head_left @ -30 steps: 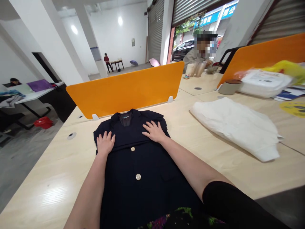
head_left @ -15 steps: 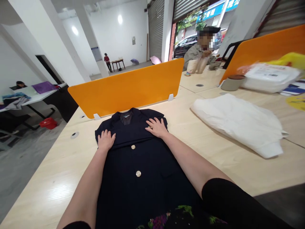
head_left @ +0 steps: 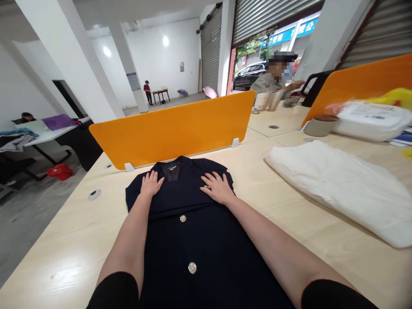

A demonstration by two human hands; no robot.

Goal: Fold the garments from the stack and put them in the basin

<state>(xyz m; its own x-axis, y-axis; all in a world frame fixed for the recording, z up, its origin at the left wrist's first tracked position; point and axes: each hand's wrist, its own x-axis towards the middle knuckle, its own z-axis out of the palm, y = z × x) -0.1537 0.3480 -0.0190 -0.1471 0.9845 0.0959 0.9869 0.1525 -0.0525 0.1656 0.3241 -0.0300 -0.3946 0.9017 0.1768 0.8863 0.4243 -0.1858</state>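
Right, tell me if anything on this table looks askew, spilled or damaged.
Nothing stands out. The dark jacket lies flat and straight on the table, both hands pressed open near its collar: left hand, right hand. The white folded cloth beside it is tidy, with no spills visible.

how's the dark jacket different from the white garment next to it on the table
The dark jacket is navy with gold buttons; the white garment shows no buttons. The dark jacket lies straight in front of the person with the left hand and right hand pressed flat on its shoulders; the white garment lies off to the right, untouched. The dark jacket reaches the orange divider; the white garment lies apart from it. Both rest flat on the table.
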